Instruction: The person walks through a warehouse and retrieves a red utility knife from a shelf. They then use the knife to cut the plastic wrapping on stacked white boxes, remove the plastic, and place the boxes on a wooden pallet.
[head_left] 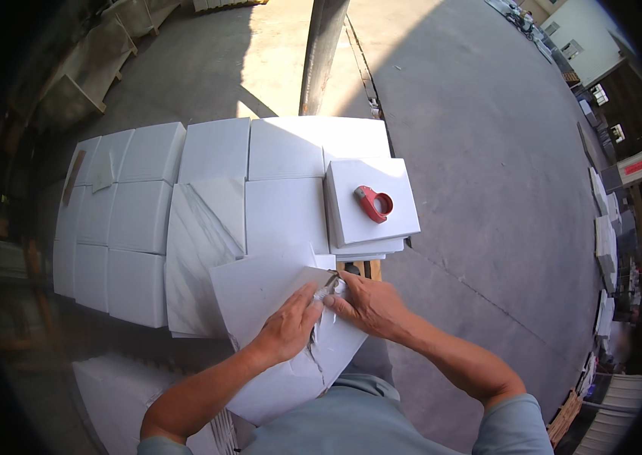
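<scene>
In front of my body a white cardboard sheet [256, 303] lies tilted, with a ragged tear running down its middle. At the top of the tear a grey-brown flap and crumpled white scraps stick up. My left hand [291, 322] is on the sheet left of the tear, thumb and fingers closed along its edge. My right hand [370, 303] grips the torn top edge, the thumb toward the left hand and the fingers curled over the far side. Beyond the hands, a red tape dispenser [374, 204] rests on a white box [344, 227].
White boxes [287, 208] stand in rows ahead and to the left. A marble-patterned slab [203, 254] lies among them. A grey post [321, 61] rises behind. Another white stack [116, 394] is at the lower left. Concrete floor [480, 174] extends right, toward stacked panels [605, 250].
</scene>
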`<state>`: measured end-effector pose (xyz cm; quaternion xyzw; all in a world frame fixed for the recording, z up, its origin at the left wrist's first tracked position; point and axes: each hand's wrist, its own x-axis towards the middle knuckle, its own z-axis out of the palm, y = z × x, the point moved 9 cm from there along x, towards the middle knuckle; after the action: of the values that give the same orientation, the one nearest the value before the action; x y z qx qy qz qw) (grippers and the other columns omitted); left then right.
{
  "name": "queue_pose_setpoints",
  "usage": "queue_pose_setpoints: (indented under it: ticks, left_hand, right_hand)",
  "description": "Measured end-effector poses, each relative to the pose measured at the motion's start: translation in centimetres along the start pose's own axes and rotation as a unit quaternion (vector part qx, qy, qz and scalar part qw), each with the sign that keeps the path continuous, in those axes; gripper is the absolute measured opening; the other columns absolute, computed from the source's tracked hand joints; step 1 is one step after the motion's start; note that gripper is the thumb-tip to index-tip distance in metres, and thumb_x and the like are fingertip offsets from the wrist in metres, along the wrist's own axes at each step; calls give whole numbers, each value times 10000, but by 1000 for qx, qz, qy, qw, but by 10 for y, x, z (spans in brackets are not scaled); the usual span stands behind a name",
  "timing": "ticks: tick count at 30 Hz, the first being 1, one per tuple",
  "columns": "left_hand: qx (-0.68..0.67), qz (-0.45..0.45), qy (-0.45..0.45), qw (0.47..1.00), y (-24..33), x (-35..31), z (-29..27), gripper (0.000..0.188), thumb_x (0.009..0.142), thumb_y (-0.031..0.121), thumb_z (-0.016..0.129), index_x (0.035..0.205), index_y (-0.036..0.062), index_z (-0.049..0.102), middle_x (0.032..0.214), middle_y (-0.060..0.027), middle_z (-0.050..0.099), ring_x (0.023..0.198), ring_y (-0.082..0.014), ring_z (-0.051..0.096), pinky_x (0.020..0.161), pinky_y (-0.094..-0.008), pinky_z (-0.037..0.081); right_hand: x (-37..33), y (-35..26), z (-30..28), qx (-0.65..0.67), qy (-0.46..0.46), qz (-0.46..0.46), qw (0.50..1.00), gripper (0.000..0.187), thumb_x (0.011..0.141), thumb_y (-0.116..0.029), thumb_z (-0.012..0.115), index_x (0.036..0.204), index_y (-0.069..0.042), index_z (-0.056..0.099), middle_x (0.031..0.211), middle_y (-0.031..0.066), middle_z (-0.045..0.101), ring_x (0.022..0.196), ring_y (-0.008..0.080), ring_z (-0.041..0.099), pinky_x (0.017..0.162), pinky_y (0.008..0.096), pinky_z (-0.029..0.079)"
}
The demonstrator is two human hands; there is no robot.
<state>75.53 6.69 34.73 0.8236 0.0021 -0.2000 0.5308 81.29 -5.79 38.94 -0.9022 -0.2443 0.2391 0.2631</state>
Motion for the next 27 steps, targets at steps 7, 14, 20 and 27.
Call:
queue_pose_setpoints:
  ticks: [7,14,20,27]
  left_hand:
    - [9,-34,-6,999,10,2,-1,574,1015,327,405,1390,-107,386,1421,-295,434,1352,-400,400,1132,-395,304]
    - [-10,8,-23,1000,-11,7,10,570,1043,326,373,1447,-74,333,1476,-258,383,1390,-338,368,1155,-362,257]
    - [42,2,-31,999,10,5,11,597,1024,307,450,1449,-88,307,1466,-295,368,1388,-379,359,1146,-389,282]
    - [66,17,-11,998,15,4,8,607,1008,319,493,1416,-107,349,1411,-324,425,1339,-418,413,1112,-417,337]
  right_hand:
    - [-1,4,1,-1,89,-3,996,513,994,-476,464,1145,5,557,893,196,662,851,352,653,725,423,515]
    - [-5,10,0,120,52,-28,991,384,1027,-339,413,1236,-34,519,1023,212,651,917,375,635,795,429,501]
    - [-5,4,1,-9,92,-14,996,335,987,-272,476,1198,-17,530,1050,203,651,915,357,649,762,450,519]
    - [-5,6,2,14,127,-45,991,310,982,-264,491,1158,-15,545,977,189,654,854,360,648,729,454,517]
